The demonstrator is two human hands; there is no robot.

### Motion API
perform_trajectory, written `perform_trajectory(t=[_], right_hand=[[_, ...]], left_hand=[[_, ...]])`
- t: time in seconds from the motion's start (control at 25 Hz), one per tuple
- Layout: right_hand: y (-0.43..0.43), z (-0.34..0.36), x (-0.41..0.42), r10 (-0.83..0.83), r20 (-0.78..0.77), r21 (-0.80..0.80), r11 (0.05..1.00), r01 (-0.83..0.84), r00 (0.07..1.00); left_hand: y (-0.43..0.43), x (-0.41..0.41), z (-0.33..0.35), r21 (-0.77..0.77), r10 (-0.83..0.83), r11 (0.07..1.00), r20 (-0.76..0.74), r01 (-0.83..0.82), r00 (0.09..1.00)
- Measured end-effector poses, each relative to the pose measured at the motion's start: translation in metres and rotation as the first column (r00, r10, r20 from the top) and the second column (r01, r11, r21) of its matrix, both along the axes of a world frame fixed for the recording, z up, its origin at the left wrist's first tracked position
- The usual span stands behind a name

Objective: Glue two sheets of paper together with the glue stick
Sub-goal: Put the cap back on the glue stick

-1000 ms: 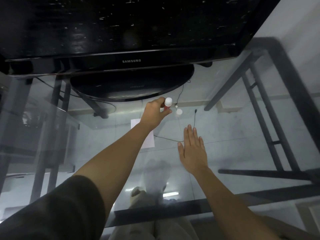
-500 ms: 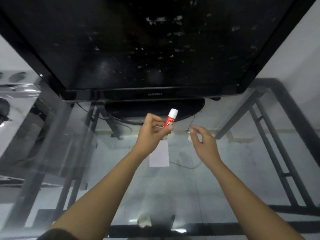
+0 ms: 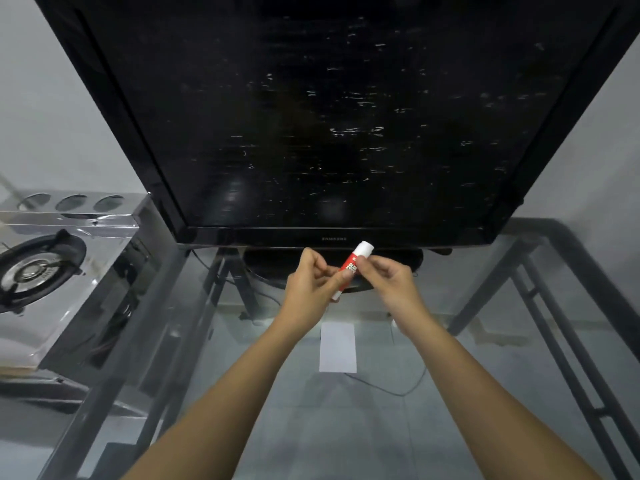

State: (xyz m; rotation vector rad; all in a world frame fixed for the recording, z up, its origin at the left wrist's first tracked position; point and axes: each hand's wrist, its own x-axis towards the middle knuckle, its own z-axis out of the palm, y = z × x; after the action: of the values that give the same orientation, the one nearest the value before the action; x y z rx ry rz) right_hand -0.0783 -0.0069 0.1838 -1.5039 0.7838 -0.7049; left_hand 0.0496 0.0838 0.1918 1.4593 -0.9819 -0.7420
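Observation:
A red glue stick [image 3: 353, 265] with a white cap is held tilted above the glass table, cap end up and to the right. My left hand [image 3: 311, 289] grips its lower part. My right hand [image 3: 389, 278] pinches its upper part just below the cap. A small white sheet of paper [image 3: 338, 348] lies flat on the glass table [image 3: 346, 427] below both hands. I see only one sheet outline; I cannot tell whether a second lies under it.
A large black television [image 3: 311, 116] stands on its base at the back of the table, close behind my hands. A gas stove [image 3: 38, 268] in a shiny steel casing sits at the left. A thin cable [image 3: 398, 393] runs under the glass.
My right hand has come over from beside the glue stick and now holds its upper part. The view has tilted up, and both hands sit closer to the television.

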Motion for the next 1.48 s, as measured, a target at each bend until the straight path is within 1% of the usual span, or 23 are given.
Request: perform_trajectory(t=[0.12, 0.24, 0.4, 0.48, 0.56, 0.6, 0.64, 0.68, 0.72, 0.76, 0.8, 0.84, 0.88, 0.92, 0.96, 1.0, 1.04, 1.08, 1.12, 1.2, 1.28, 1.4, 1.48], right_hand=[[0.001, 0.001, 0.000, -0.089, 0.009, 0.029, 0.996, 0.089, 0.996], [0.006, 0.004, 0.000, -0.076, 0.065, 0.073, 0.995, 0.072, 0.995], [0.014, 0.008, 0.004, -0.088, 0.111, 0.090, 0.993, 0.078, 0.990], [0.016, 0.008, 0.006, -0.109, 0.099, 0.068, 0.992, 0.103, 0.989], [0.015, 0.008, 0.006, -0.133, 0.109, 0.066, 0.990, 0.126, 0.985], [0.015, 0.008, 0.006, -0.145, 0.118, 0.072, 0.988, 0.137, 0.982], [0.015, 0.007, 0.006, -0.156, 0.124, 0.078, 0.986, 0.147, 0.980], [0.014, 0.007, 0.007, -0.163, 0.125, 0.083, 0.985, 0.153, 0.979], [0.014, 0.007, 0.008, -0.165, 0.125, 0.091, 0.984, 0.154, 0.978], [0.015, 0.006, 0.009, -0.166, 0.127, 0.103, 0.983, 0.154, 0.978], [0.016, 0.005, 0.010, -0.166, 0.129, 0.117, 0.982, 0.151, 0.978], [0.017, 0.005, 0.010, -0.168, 0.132, 0.128, 0.980, 0.151, 0.977], [0.017, 0.005, 0.011, -0.174, 0.137, 0.136, 0.978, 0.156, 0.975], [0.018, 0.005, 0.011, -0.186, 0.147, 0.142, 0.976, 0.166, 0.971], [0.018, 0.005, 0.011, -0.199, 0.160, 0.151, 0.973, 0.175, 0.967], [0.017, 0.007, 0.011, -0.207, 0.171, 0.159, 0.971, 0.180, 0.963], [0.017, 0.008, 0.012, -0.206, 0.179, 0.165, 0.970, 0.177, 0.962], [0.016, 0.010, 0.012, -0.197, 0.186, 0.168, 0.972, 0.166, 0.963], [0.016, 0.011, 0.013, -0.186, 0.193, 0.170, 0.973, 0.153, 0.963], [0.014, 0.012, 0.012, -0.177, 0.200, 0.173, 0.974, 0.143, 0.964], [0.013, 0.014, 0.012, -0.169, 0.196, 0.175, 0.975, 0.135, 0.966], [0.013, 0.013, 0.012, -0.158, 0.184, 0.170, 0.977, 0.127, 0.970], [0.014, 0.013, 0.012, -0.169, 0.191, 0.168, 0.976, 0.137, 0.967]], left_hand=[[0.005, -0.004, -0.005, 0.040, -0.018, 0.999, 0.102, 0.014, 0.995], [0.014, -0.013, -0.016, -0.021, 0.082, 0.997, 0.298, -0.079, 0.951], [0.015, -0.017, -0.030, -0.170, 0.233, 0.972, 0.591, -0.162, 0.773], [0.017, -0.013, -0.030, -0.208, 0.246, 0.966, 0.558, -0.153, 0.792], [0.017, -0.008, -0.025, -0.143, 0.163, 0.983, 0.353, -0.119, 0.921], [0.015, -0.007, -0.022, -0.102, 0.092, 0.992, 0.191, -0.073, 0.977], [0.013, -0.006, -0.019, -0.078, 0.012, 0.997, -0.017, -0.013, 1.000], [0.012, -0.004, -0.015, -0.061, -0.070, 0.997, -0.279, 0.055, 0.958], [0.011, 0.000, -0.010, -0.032, -0.121, 0.992, -0.560, 0.124, 0.819], [0.010, 0.004, -0.005, 0.002, -0.129, 0.976, -0.799, 0.217, 0.588], [0.011, 0.008, -0.001, 0.013, -0.092, 0.953, -0.939, 0.303, 0.332], [0.010, 0.012, 0.002, 0.032, -0.038, 0.938, -0.980, 0.345, 0.195], [0.009, 0.014, 0.004, 0.051, -0.019, 0.933, -0.982, 0.357, 0.189], [0.008, 0.013, 0.003, 0.067, -0.041, 0.942, -0.948, 0.327, 0.315], [0.007, 0.009, 0.001, 0.080, -0.078, 0.963, -0.832, 0.258, 0.549], [0.008, 0.005, -0.001, 0.085, -0.083, 0.983, -0.586, 0.163, 0.806], [0.009, 0.001, -0.003, 0.061, -0.048, 0.996, -0.257, 0.066, 0.965], [0.011, -0.001, -0.005, 0.021, -0.005, 1.000, -0.014, 0.005, 1.000], [0.011, -0.001, -0.006, -0.004, 0.020, 1.000, 0.072, -0.019, 0.997], [0.011, -0.002, -0.002, 0.016, -0.001, 1.000, 0.012, 0.001, 1.000], [0.010, -0.002, 0.005, 0.133, -0.048, 0.989, -0.081, 0.059, 0.996], [0.008, -0.001, 0.014, 0.293, -0.087, 0.934, -0.362, 0.202, 0.928], [0.008, 0.000, 0.015, 0.300, -0.074, 0.937, -0.332, 0.180, 0.940]])
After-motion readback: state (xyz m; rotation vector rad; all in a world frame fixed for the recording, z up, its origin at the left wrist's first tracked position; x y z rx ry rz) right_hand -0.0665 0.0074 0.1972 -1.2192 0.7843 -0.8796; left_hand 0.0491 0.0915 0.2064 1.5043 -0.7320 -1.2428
